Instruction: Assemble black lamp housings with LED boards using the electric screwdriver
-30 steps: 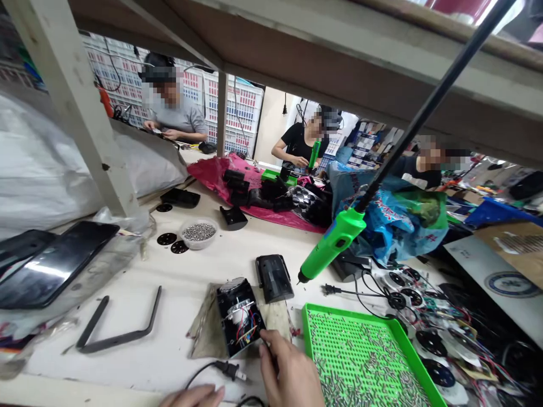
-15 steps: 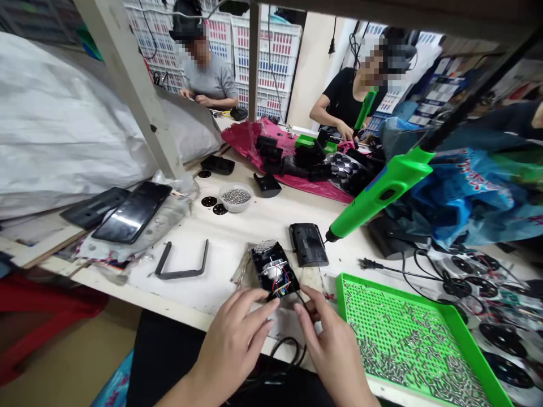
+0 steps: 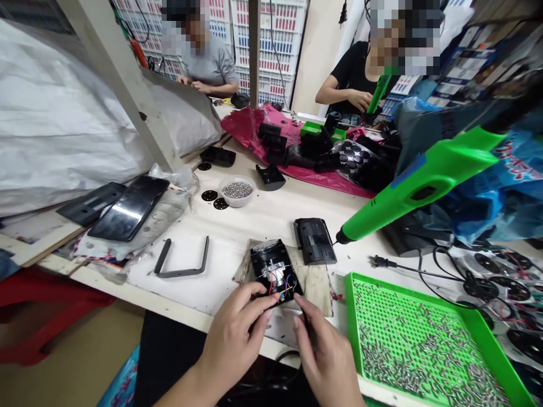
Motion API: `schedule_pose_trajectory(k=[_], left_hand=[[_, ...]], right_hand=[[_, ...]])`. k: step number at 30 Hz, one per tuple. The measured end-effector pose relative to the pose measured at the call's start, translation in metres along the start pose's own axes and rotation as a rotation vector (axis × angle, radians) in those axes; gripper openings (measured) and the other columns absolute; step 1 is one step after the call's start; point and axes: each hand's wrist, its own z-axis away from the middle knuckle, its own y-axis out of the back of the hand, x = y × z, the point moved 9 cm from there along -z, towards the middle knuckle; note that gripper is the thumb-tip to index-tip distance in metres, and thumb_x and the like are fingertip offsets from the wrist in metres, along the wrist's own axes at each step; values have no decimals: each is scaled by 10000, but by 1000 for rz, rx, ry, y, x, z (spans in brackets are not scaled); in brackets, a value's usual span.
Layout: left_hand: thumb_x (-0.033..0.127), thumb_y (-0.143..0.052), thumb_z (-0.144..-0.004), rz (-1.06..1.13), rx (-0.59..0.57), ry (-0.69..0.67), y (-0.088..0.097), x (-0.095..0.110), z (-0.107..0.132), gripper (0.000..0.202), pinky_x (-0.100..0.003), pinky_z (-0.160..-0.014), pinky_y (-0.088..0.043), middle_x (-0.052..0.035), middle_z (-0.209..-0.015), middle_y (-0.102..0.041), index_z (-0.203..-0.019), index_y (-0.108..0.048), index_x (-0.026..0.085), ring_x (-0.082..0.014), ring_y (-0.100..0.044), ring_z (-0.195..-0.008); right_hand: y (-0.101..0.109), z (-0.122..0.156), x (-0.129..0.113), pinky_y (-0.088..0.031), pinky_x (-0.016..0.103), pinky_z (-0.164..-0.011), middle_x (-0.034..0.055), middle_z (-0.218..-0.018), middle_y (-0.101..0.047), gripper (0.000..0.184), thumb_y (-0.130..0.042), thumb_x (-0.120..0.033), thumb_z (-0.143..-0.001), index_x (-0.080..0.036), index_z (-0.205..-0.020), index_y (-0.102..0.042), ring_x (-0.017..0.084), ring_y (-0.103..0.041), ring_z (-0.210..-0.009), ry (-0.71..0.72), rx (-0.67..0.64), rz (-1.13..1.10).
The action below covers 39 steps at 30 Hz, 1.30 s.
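An open black plastic housing lies near the table's front edge, with a silvery motor and red and blue wires inside. My left hand grips the housing's near left edge, its fingertips by the small circuit board. At the near right corner my right hand is closed around a black cable that runs into the housing; the fingers hide part of it. Behind stands a black housing cover, apart from both hands. A green electric screwdriver hangs over the right side, its tip near the cover.
A green tray of screws fills the front right. A bowl of small metal parts, a grey U-shaped bracket and black panels lie left. A plug lies behind the tray. Two people work across the table.
My left fingers have moved further over the housing's near edge. My right hand has closed in on the cable at the corner. The view has shifted slightly, and the screwdriver appears larger and further right.
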Motion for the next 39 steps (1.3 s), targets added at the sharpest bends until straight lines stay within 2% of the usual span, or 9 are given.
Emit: schedule_pose_trajectory(k=[4,11,17,22,27,30,34,39], left_hand=[[141,-542,-884,30,32,21,0,-5,2,223,-291,-822,-547,-68,-1050,-601,-1072,-642,209,-175,-623,-965],[112,-547,-867,79,27,21,-1,-5,-2,236,-276,-806,-554,-72,-1036,-595,-1063,-647,200,-168,-626,-949],[118,-552,-866,63,29,14,-1,-4,-2,235,-278,-798,-553,-68,-1038,-593,-1065,-641,207,-168,-625,-941],[90,-514,-886,16,37,-2,-1,-3,-2,289,-320,-887,-529,-73,-1147,-595,-1119,-616,225,-183,-592,-1053],[114,-522,-899,0,-2,7,-2,1,-9,274,-391,-893,-535,-75,-1168,-607,-1133,-617,220,-210,-570,-1080],[123,-536,-900,24,-26,-19,-4,4,-14,255,-424,-909,-538,-66,-1171,-619,-1121,-623,215,-220,-557,-1108],[109,-532,-899,51,-13,-14,-4,2,-16,257,-436,-920,-546,-58,-1183,-630,-1116,-628,208,-227,-554,-1135],[98,-555,-880,89,9,-1,-4,-2,-16,233,-417,-894,-566,-48,-1109,-658,-1068,-651,196,-232,-575,-1090]], right_hand=[[-8,7,5,-578,244,-687,61,-992,-736,346,-452,-237,-940,-186,-1277,-509,156,-717,-760,-8,8,-62],[-7,5,7,-578,237,-723,60,-1077,-716,343,-472,-223,-929,-195,-1270,-497,160,-715,-861,-8,3,-98],[-11,7,9,-574,235,-732,63,-1081,-715,336,-476,-225,-928,-186,-1262,-500,157,-712,-873,-20,1,-109],[-1,2,2,-567,260,-693,51,-1007,-732,284,-448,-269,-949,-204,-1204,-555,171,-714,-817,8,-42,-41],[36,-32,0,-542,267,-657,18,-961,-724,216,-436,-277,-959,-231,-1109,-584,160,-705,-782,99,-58,175],[45,-63,6,-510,293,-567,10,-932,-709,206,-419,-290,-959,-232,-1054,-593,175,-695,-714,127,-94,364],[31,-92,4,-483,293,-547,-7,-874,-679,211,-403,-299,-960,-242,-981,-605,170,-676,-690,217,-202,429],[4,-102,-8,-447,292,-549,-6,-835,-651,204,-417,-298,-954,-237,-924,-609,170,-654,-676,346,-323,465]])
